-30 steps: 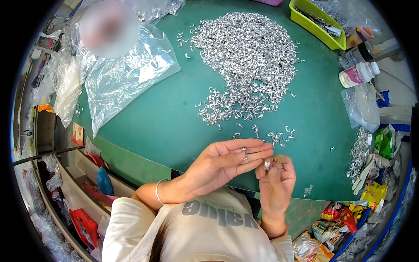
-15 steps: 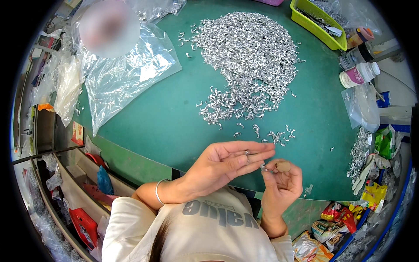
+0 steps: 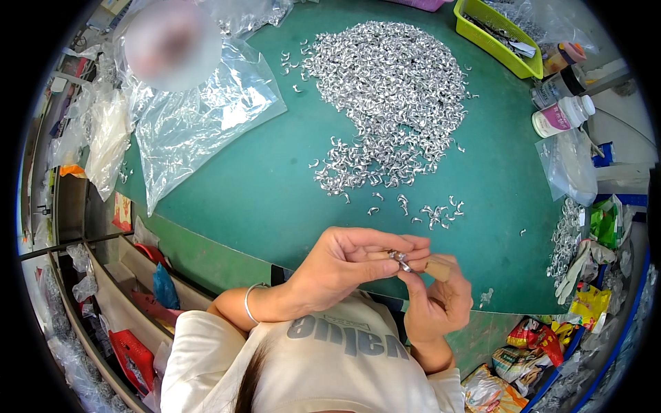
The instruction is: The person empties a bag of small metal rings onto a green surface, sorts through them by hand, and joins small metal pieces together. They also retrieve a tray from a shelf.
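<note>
My left hand (image 3: 341,265), with a bangle on its wrist, has thumb and fingers pinched together around a small curved silver metal piece (image 3: 397,255). Against it, my right hand (image 3: 441,299) pinches another shiny silver piece (image 3: 404,266) between thumb and index finger. The two pieces touch or nearly touch; exactly how they meet is too small to tell. A tan wrap (image 3: 438,269) covers a finger of my right hand. Just beyond my hands lies a loose group of the same silver pieces (image 3: 437,215), and farther off their large heap (image 3: 392,89).
On the green table (image 3: 241,199), a clear plastic bag (image 3: 200,117) lies at left. A yellow-green basket (image 3: 499,38) stands far right, near a white bottle (image 3: 564,117). More silver pieces (image 3: 567,237) lie along the right edge. Open drawers (image 3: 131,289) sit at lower left.
My right hand has shifted slightly left, bringing its silver piece up to the one in my left hand. My left fingers have curled in more around their piece.
</note>
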A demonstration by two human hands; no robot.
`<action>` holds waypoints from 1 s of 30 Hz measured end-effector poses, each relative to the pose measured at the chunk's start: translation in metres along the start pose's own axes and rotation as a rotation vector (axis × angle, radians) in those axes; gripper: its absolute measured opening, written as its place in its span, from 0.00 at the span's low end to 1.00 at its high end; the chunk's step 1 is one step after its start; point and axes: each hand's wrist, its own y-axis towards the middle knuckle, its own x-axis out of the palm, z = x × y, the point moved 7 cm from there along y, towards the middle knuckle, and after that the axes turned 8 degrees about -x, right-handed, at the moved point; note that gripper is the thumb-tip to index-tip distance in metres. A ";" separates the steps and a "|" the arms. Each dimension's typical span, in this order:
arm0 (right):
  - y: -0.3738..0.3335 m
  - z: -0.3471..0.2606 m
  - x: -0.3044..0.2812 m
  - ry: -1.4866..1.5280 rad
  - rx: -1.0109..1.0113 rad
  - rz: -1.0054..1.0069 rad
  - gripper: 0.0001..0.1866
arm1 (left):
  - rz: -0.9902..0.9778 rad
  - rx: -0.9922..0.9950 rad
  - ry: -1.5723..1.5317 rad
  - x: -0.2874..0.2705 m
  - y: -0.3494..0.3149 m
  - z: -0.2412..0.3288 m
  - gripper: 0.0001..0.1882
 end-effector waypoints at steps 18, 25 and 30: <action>-0.011 0.044 -0.012 -0.243 0.179 0.019 0.13 | 0.231 -0.088 -0.172 -0.059 0.013 -0.028 0.12; 0.003 0.090 0.025 -0.698 0.036 -0.349 0.11 | 0.414 -0.039 0.158 -0.081 0.024 -0.037 0.11; -0.002 0.103 0.013 -0.523 0.105 -0.202 0.10 | 0.464 -0.015 0.371 -0.091 0.025 -0.030 0.11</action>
